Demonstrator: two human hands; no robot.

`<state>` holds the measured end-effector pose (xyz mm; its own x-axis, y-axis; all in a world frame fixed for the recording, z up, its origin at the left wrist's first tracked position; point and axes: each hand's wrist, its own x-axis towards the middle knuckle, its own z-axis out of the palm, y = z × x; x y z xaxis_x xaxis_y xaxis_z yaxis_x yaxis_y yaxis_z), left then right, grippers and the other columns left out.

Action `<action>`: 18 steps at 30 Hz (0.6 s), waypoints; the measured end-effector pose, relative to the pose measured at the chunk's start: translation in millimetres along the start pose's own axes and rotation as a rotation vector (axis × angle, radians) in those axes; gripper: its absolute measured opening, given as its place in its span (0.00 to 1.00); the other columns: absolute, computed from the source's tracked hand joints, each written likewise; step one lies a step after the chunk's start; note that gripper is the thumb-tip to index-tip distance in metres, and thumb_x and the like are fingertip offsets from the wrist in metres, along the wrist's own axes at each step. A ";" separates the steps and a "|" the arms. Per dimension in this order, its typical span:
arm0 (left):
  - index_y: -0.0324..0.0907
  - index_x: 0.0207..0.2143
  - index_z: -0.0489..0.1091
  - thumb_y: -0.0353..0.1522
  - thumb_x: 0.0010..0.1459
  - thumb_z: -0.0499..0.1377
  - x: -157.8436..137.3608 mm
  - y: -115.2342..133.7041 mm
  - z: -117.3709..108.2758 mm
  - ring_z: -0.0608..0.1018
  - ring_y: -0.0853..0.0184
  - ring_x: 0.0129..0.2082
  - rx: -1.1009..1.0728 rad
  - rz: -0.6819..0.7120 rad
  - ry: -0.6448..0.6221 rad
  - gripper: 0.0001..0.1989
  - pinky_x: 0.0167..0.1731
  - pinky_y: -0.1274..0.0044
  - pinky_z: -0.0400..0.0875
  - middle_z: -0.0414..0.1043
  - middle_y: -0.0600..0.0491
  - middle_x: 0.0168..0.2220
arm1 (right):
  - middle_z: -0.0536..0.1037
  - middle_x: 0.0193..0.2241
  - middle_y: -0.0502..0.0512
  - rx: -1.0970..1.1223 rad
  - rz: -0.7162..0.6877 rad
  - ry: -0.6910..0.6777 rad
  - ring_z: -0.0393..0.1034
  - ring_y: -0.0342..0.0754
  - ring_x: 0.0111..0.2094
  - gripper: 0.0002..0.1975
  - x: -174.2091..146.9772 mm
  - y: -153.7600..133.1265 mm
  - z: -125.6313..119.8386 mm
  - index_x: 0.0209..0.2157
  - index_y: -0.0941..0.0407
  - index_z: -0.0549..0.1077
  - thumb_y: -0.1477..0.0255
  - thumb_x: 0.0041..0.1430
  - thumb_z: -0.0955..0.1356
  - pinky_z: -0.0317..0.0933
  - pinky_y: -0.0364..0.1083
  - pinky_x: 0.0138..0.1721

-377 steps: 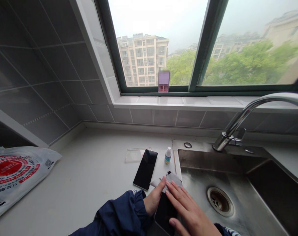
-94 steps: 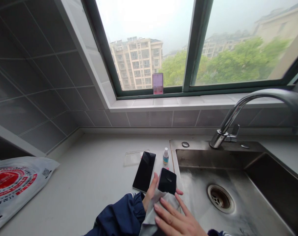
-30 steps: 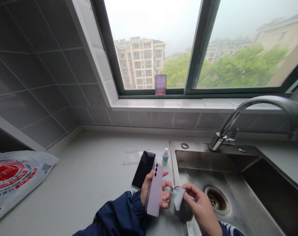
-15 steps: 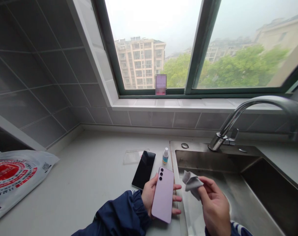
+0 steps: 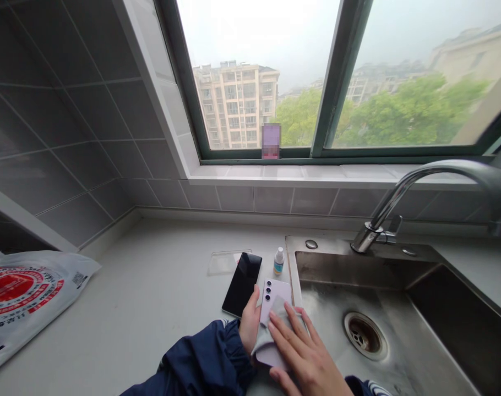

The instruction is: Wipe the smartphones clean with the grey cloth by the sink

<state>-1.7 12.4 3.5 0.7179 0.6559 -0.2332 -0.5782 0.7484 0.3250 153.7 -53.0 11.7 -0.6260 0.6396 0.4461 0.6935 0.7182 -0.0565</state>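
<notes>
Lilac phone [image 5: 280, 289], back up with its camera lenses at the far end, lies in the left hand [image 5: 250, 325] at the tabletop [image 5: 163, 297] edge by the sink [image 5: 325, 308], just nearer than the bottle [image 5: 278, 262]. Left grip is clamped on the phone, thumb along its left side. Right hand [image 5: 303, 352] isn't grasping: fingers lie extended over the grey cloth [image 5: 263, 336], holding it against the phone's back.

Handling guess: phone light, stiff, smooth so probably slippery, glass likely fragile; best held by both long edges, clear of the lenses. Cloth soft, limp, takes a pinch anywhere.

Versus half a second ago: cloth was pinched in the right hand above the sink, phone back bare; now cloth covers the middle of it. Black phone [image 5: 242, 283] and bottle unmoved.
</notes>
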 end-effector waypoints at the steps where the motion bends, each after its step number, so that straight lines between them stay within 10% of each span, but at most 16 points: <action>1: 0.26 0.53 0.66 0.55 0.58 0.43 -0.8 -0.6 2.1 0.74 0.52 0.51 0.002 -0.002 -0.014 0.41 0.57 0.66 0.56 0.73 0.35 0.48 | 0.56 0.64 0.59 -0.013 0.052 -0.023 0.40 0.65 0.66 0.32 -1.4 1.3 0.4 0.65 0.61 0.56 0.64 0.62 0.65 0.48 0.65 0.61; 7: 0.31 0.56 0.64 0.53 0.59 0.46 -2.4 -7.5 7.3 0.71 0.52 0.54 0.109 -0.028 -0.085 0.38 0.58 0.64 0.55 0.72 0.38 0.50 | 0.49 0.66 0.59 -0.073 0.288 -0.035 0.34 0.69 0.66 0.35 -6.1 10.1 3.8 0.68 0.59 0.44 0.63 0.65 0.61 0.45 0.71 0.59; 14: 0.31 0.54 0.67 0.58 0.56 0.45 -5.3 -7.9 10.5 0.72 0.50 0.53 0.053 -0.106 -0.032 0.42 0.56 0.62 0.59 0.74 0.36 0.47 | 0.52 0.65 0.57 -0.027 0.030 -0.057 0.36 0.67 0.66 0.36 -4.6 4.5 -3.1 0.67 0.59 0.50 0.57 0.63 0.63 0.31 0.68 0.63; 18: 0.32 0.56 0.65 0.53 0.60 0.42 -3.4 -8.1 10.8 0.72 0.53 0.54 0.055 -0.026 -0.068 0.38 0.57 0.65 0.58 0.74 0.39 0.48 | 0.53 0.65 0.57 -0.035 0.150 -0.042 0.35 0.66 0.67 0.33 -4.7 10.0 -4.2 0.67 0.57 0.50 0.63 0.65 0.63 0.35 0.69 0.62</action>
<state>4.7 3.0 11.5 0.7580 0.6269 -0.1801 -0.5384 0.7572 0.3699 165.1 -49.9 12.8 -0.5280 0.7505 0.3973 0.7922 0.6039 -0.0879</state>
